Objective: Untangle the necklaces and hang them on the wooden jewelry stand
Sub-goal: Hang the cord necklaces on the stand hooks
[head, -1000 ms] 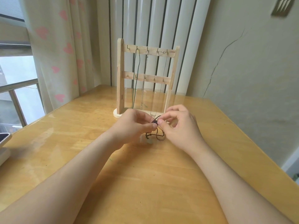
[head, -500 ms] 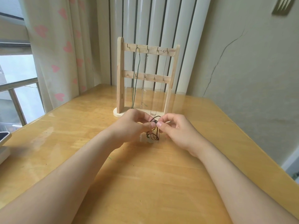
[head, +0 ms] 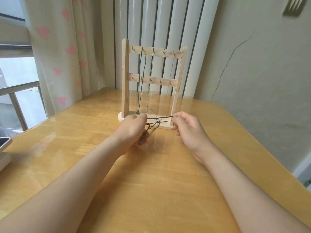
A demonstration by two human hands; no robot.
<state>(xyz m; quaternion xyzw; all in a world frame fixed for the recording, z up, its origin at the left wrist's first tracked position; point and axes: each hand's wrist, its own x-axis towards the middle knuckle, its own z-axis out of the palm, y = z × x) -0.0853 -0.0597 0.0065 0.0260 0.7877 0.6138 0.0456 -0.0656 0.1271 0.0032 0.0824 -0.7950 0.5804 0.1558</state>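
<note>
A dark cord necklace [head: 159, 118] is stretched between my two hands just in front of the wooden jewelry stand [head: 125, 78]. My left hand [head: 133, 130] pinches its tangled end, with loops hanging down beside the fingers. My right hand [head: 186, 128] pinches the other end, pulled out to the right. On the stand's top bar hang a green cord necklace [head: 142, 81], a silver chain [head: 150, 78] and a thin chain [head: 169, 78].
The stand rests on a wooden table [head: 151, 190] near its far edge, in front of a white radiator [head: 168, 22]. A curtain with pink hearts [head: 64, 47] hangs at the left. A pale object [head: 4, 148] lies at the table's left edge.
My hands have drawn apart: the right hand moved right, pulling the dark cord taut between them. Before, both hands were close together over the bunched cord.
</note>
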